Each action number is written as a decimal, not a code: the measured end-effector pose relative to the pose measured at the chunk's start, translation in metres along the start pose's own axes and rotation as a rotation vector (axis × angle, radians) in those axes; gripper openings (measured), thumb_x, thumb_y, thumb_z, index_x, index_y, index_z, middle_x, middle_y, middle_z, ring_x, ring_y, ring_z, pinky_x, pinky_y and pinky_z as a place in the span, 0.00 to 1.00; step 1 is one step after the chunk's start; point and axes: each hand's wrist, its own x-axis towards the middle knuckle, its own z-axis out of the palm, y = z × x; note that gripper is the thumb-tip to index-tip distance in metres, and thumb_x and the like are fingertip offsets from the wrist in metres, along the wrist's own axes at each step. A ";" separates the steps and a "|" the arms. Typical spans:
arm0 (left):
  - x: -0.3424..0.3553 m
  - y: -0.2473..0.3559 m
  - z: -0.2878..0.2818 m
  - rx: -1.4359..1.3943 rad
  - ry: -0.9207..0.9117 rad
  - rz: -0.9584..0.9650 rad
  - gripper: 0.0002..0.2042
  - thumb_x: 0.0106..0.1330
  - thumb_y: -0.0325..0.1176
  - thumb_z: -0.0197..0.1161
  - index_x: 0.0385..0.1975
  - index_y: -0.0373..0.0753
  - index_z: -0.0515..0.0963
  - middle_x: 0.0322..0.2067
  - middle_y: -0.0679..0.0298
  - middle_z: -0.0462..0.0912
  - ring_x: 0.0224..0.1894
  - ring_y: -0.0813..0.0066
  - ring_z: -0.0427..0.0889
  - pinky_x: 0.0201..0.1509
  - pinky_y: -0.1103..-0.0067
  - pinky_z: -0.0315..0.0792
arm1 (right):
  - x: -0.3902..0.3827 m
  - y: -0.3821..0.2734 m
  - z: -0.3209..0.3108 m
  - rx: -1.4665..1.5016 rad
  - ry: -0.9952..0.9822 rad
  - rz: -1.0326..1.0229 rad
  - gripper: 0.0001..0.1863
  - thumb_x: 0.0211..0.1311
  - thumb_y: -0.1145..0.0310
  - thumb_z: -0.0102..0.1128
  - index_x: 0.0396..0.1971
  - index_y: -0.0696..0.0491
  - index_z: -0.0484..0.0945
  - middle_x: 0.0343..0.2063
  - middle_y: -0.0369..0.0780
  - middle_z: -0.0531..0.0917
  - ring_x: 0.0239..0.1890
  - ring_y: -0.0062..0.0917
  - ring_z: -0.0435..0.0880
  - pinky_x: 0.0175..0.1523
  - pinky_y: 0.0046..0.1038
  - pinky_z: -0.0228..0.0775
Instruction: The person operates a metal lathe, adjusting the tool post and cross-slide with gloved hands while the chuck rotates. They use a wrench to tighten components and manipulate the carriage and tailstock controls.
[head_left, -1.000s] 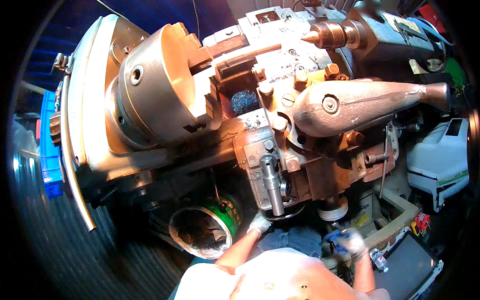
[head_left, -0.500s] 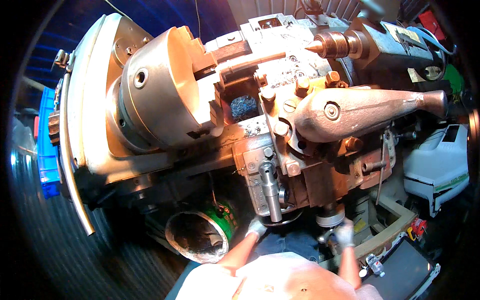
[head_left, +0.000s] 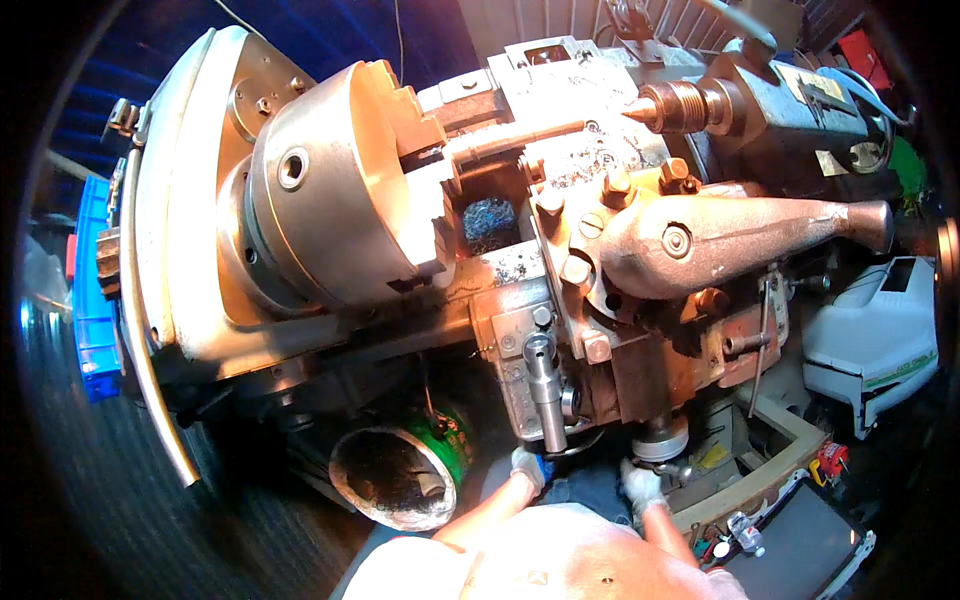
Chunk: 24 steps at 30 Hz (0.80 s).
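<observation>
Sitting just fwd of R grip [head_left: 643, 486] (wht glove): silver dial [head_left: 661, 446].

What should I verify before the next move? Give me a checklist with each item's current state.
1. Left hand away from chuck: ok, well apart.
2. Right hand gripping crank: cannot tell; it is close by, but the fingers are unclear.
3. Key out of the chuck's visible socket: ok.
4. Rod apart from centre: ok, a gap shows.
5. Swarf removed: not ok; a clump shows between chuck and tool post.
</observation>
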 end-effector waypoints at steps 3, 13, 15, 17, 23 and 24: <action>0.009 -0.008 0.006 -0.084 -0.005 0.016 0.18 0.65 0.44 0.55 0.51 0.43 0.78 0.49 0.61 0.82 0.51 0.63 0.79 0.55 0.71 0.71 | -0.050 -0.052 -0.038 0.128 -0.222 0.032 0.11 0.54 0.64 0.64 0.33 0.55 0.84 0.25 0.44 0.83 0.25 0.26 0.81 0.34 0.35 0.73; 0.053 -0.084 0.059 -1.656 -0.049 -0.465 0.15 0.74 0.34 0.44 0.52 0.41 0.76 0.48 0.67 0.79 0.49 0.74 0.75 0.57 0.76 0.70 | 0.003 -0.006 -0.024 -0.264 0.094 -0.077 0.19 0.62 0.54 0.55 0.44 0.52 0.79 0.38 0.44 0.85 0.38 0.33 0.83 0.44 0.37 0.74; 0.047 -0.057 0.044 -1.585 -0.005 -0.450 0.15 0.74 0.35 0.45 0.52 0.41 0.76 0.48 0.66 0.79 0.50 0.74 0.75 0.57 0.76 0.70 | -0.008 -0.034 -0.005 -0.291 -0.028 0.023 0.18 0.61 0.56 0.57 0.43 0.53 0.81 0.35 0.43 0.86 0.32 0.33 0.83 0.40 0.35 0.74; 0.045 -0.059 0.043 -1.471 -0.030 -0.381 0.15 0.74 0.35 0.45 0.52 0.40 0.76 0.48 0.65 0.79 0.50 0.74 0.76 0.58 0.75 0.70 | -0.034 -0.060 -0.015 0.009 -0.165 0.221 0.13 0.60 0.61 0.62 0.35 0.55 0.85 0.27 0.37 0.85 0.27 0.28 0.81 0.34 0.31 0.73; 0.063 -0.103 0.066 -1.172 -0.234 -0.107 0.15 0.73 0.36 0.47 0.52 0.40 0.76 0.50 0.63 0.79 0.50 0.71 0.76 0.58 0.74 0.70 | -0.069 -0.128 -0.104 0.434 -0.497 0.389 0.11 0.61 0.68 0.62 0.41 0.53 0.86 0.24 0.31 0.84 0.21 0.13 0.74 0.26 0.18 0.67; 0.063 -0.102 0.064 -1.154 -0.255 -0.097 0.15 0.73 0.36 0.47 0.52 0.40 0.76 0.50 0.62 0.79 0.50 0.70 0.76 0.58 0.73 0.70 | -0.067 -0.121 -0.120 0.399 -0.507 0.431 0.11 0.60 0.68 0.63 0.41 0.54 0.86 0.24 0.32 0.84 0.21 0.14 0.76 0.26 0.19 0.68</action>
